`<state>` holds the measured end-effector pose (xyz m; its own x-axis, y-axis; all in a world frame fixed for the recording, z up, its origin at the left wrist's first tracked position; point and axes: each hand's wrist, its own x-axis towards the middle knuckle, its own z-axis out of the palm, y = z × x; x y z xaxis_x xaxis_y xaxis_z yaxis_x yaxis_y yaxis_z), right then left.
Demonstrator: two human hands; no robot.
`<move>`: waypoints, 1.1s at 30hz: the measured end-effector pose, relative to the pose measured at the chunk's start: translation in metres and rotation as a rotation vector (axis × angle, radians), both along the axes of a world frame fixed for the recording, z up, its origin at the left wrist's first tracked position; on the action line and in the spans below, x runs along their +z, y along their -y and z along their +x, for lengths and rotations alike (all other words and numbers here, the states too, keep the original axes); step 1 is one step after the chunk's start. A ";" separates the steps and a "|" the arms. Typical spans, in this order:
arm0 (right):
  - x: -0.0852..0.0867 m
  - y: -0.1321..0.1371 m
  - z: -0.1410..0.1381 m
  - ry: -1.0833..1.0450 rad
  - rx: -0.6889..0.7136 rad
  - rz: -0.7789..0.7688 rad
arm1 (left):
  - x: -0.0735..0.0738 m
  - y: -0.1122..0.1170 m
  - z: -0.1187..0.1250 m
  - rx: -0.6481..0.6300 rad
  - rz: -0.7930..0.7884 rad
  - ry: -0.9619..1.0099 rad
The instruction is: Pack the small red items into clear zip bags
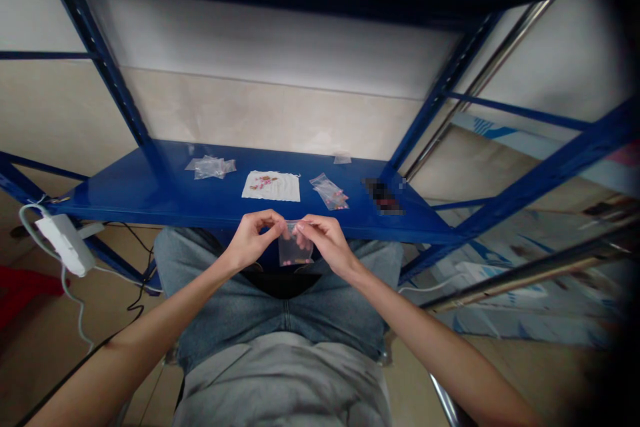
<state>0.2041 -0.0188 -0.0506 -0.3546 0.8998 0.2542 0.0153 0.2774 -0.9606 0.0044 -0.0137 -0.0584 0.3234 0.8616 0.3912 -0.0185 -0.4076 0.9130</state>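
Both my hands hold a small clear plastic bag (294, 252) above my lap, just in front of the blue shelf (150, 193). My left hand (250, 239) pinches the bag's top left corner. My right hand (323, 240) pinches its top right edge. A few small pink pieces sit at the bottom of the bag. On the shelf lie a white cloth (273, 185) with small pink and brown pieces on it, a pile of empty clear bags (211, 167) to its left, and filled clear bags (330, 192) to its right.
A dark small object (384, 199) lies at the shelf's right end. Blue rack posts rise on both sides. A white power adapter (65, 243) with cables hangs at the left. Metal bars run at the right over a patterned floor covering.
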 end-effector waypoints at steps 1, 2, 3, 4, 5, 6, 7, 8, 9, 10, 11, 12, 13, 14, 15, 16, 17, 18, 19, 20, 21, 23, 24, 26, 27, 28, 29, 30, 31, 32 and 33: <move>0.000 0.000 0.000 -0.008 0.000 -0.002 | 0.001 0.000 -0.001 0.000 0.006 -0.006; 0.000 0.000 0.000 -0.017 0.002 -0.009 | 0.002 0.000 -0.001 0.001 0.012 -0.010; 0.000 0.000 0.000 -0.025 0.004 -0.018 | 0.003 -0.001 -0.002 0.003 0.017 -0.012; 0.000 -0.001 0.000 -0.030 0.008 -0.026 | 0.003 -0.001 -0.003 0.007 0.021 -0.013; 0.000 -0.001 0.000 -0.032 0.014 -0.031 | 0.004 -0.002 -0.003 0.008 0.022 -0.011; 0.000 -0.001 0.001 -0.032 0.021 -0.032 | 0.003 -0.002 -0.003 0.007 0.021 -0.007; 0.000 -0.001 0.001 -0.032 0.027 -0.031 | 0.003 -0.002 -0.003 0.003 0.016 0.000; 0.000 -0.001 0.001 -0.031 0.032 -0.031 | 0.002 -0.002 -0.002 -0.003 0.008 0.009; -0.001 0.000 0.001 -0.029 0.037 -0.033 | 0.001 -0.001 -0.002 -0.012 -0.002 0.018; -0.001 0.000 0.001 -0.025 0.045 -0.035 | 0.000 -0.001 -0.001 -0.020 -0.011 0.025; -0.001 0.001 0.001 -0.018 0.056 -0.036 | -0.001 0.000 0.000 -0.023 -0.019 0.029; 0.000 0.001 0.000 -0.011 0.069 -0.034 | -0.002 0.000 0.001 -0.021 -0.024 0.030; 0.000 0.002 0.000 -0.005 0.082 -0.032 | -0.002 0.001 0.002 -0.018 -0.027 0.028; 0.001 0.003 -0.001 0.000 0.091 -0.031 | -0.003 0.001 0.002 -0.017 -0.029 0.023; 0.002 0.004 -0.001 0.003 0.095 -0.033 | -0.003 0.002 0.003 -0.020 -0.031 0.017; 0.003 0.005 -0.002 0.008 0.096 -0.037 | -0.003 0.002 0.003 -0.027 -0.034 0.011; 0.003 0.006 -0.002 0.013 0.096 -0.042 | -0.002 0.003 0.004 -0.040 -0.037 0.003; 0.004 0.007 -0.003 0.019 0.097 -0.044 | -0.001 0.004 0.004 -0.052 -0.039 -0.006; 0.005 0.008 -0.003 0.024 0.098 -0.043 | 0.000 0.005 0.004 -0.061 -0.039 -0.017; 0.005 0.008 -0.003 0.026 0.098 -0.039 | 0.000 0.005 0.004 -0.064 -0.036 -0.031; 0.005 0.009 -0.004 0.024 0.095 -0.034 | 0.001 0.006 0.004 -0.062 -0.030 -0.045; 0.005 0.010 -0.004 0.017 0.081 -0.028 | 0.002 0.006 0.004 -0.054 -0.019 -0.072; 0.005 0.010 -0.004 0.014 0.073 -0.029 | 0.002 0.006 0.004 -0.050 -0.015 -0.079; 0.005 0.009 -0.005 0.011 0.064 -0.033 | 0.001 0.006 0.004 -0.049 -0.007 -0.082; 0.005 0.009 -0.005 0.010 0.064 -0.039 | 0.001 0.005 0.004 -0.049 -0.002 -0.082; 0.005 0.009 -0.005 0.009 0.068 -0.047 | 0.001 0.005 0.003 -0.051 0.002 -0.086; 0.005 0.008 -0.005 0.006 0.074 -0.055 | 0.000 0.004 0.003 -0.056 0.006 -0.093; 0.005 0.008 -0.005 0.002 0.078 -0.060 | 0.000 0.004 0.003 -0.062 0.006 -0.100; 0.005 0.008 -0.005 -0.003 0.078 -0.060 | 0.000 0.004 0.003 -0.071 0.003 -0.102; 0.006 0.008 -0.004 -0.008 0.076 -0.055 | 0.000 0.004 0.003 -0.084 -0.005 -0.098; 0.006 0.008 -0.004 -0.014 0.072 -0.046 | 0.000 0.004 0.002 -0.097 -0.014 -0.085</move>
<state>0.1997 -0.0264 -0.0448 -0.4152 0.8832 0.2180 -0.0160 0.2325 -0.9725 0.0069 -0.0174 -0.0581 0.4367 0.8300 0.3470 0.0207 -0.3949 0.9185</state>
